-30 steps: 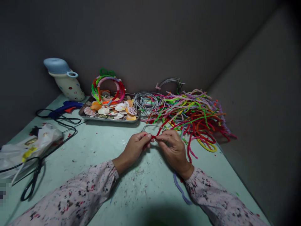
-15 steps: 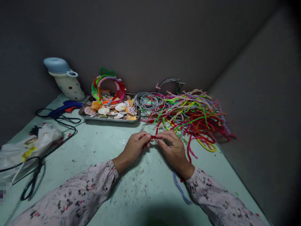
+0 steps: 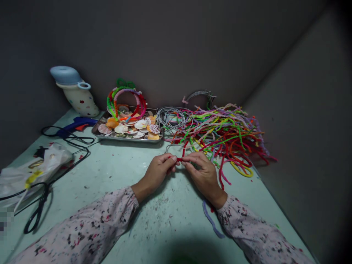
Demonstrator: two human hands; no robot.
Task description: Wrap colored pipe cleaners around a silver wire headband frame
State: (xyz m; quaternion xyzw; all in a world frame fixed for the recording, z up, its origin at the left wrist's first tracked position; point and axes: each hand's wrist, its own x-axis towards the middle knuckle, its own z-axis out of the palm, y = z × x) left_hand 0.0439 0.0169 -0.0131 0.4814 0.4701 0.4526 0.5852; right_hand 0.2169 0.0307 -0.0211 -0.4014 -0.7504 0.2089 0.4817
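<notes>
Over the middle of the table, my left hand [image 3: 161,167] and my right hand [image 3: 202,172] meet fingertip to fingertip. Between them runs a short stretch of red pipe cleaner [image 3: 179,159], pinched by both. One red end sticks up just beyond the fingers. A thin grey wire [image 3: 172,145] curves behind my hands; whether it joins the red piece is hidden by the fingers. Past my right hand lies a heap of coloured pipe cleaners [image 3: 225,124]. Under my right wrist a lavender pipe cleaner [image 3: 211,222] rests on the table.
A metal tray [image 3: 129,139] holds seashells [image 3: 141,124] and fuzzy wrapped hoops [image 3: 127,89]. Coiled grey wire [image 3: 172,119] sits beside it. On the left are a bottle [image 3: 79,97], a blue glue gun [image 3: 74,125], a black cable [image 3: 67,169] and a plastic bag [image 3: 53,159].
Hardly anything differs: both hands keep their pinch on the red pipe cleaner in the same spot, and the view has shifted very slightly.
</notes>
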